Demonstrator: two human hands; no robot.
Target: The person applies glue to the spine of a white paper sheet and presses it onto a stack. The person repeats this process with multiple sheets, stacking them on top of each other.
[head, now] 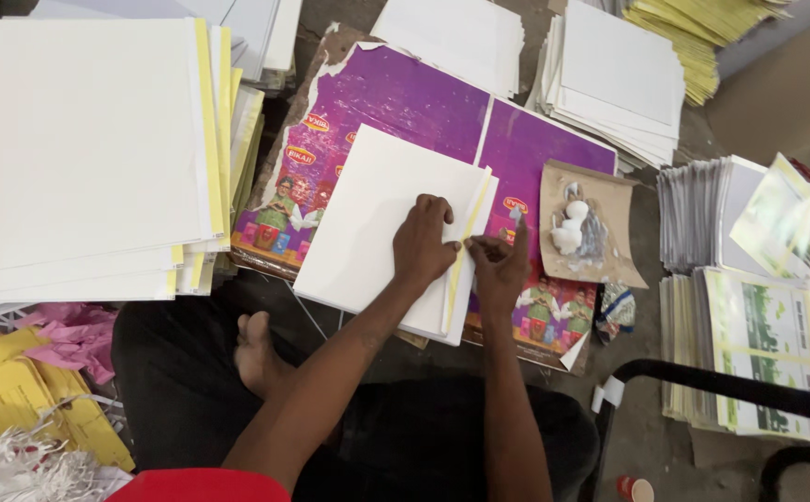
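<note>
So the person is sitting on the floor with a stack of white sheets (368, 223) right in the middle of the frame, lying on a purple printed board (405, 93) that's torn along its top edge. Left hand (423, 244) is flat on the top sheet, fingers spread a bit and pressing down, not gripping anything. Right hand (500, 265) is just beside it, fingertips pinched on a thin yellow strip (465, 251) that runs along the right edge of the stack. The two hands are nearly touching at the strip.

A bare foot (258, 353) sticks out just below the stack, lower centre.

Around it:
- upper left of the frame, a big pile of white boards with yellow edges (98, 149), fanned out
- top centre and upper right, more loose piles of white sheets (614, 79), plus a yellow paper stack (702, 37) in the far upper right corner
- right of the purple board, a brown card scrap with white paste blobs (581, 228) on it
- right edge, stacks of printed green-and-white sheets (758, 344)
- lower left, yellow paper scraps (14, 390) and some crumpled pink paper (75, 339)
- lower right, a black metal tube (730, 386) crossing the corner
</note>
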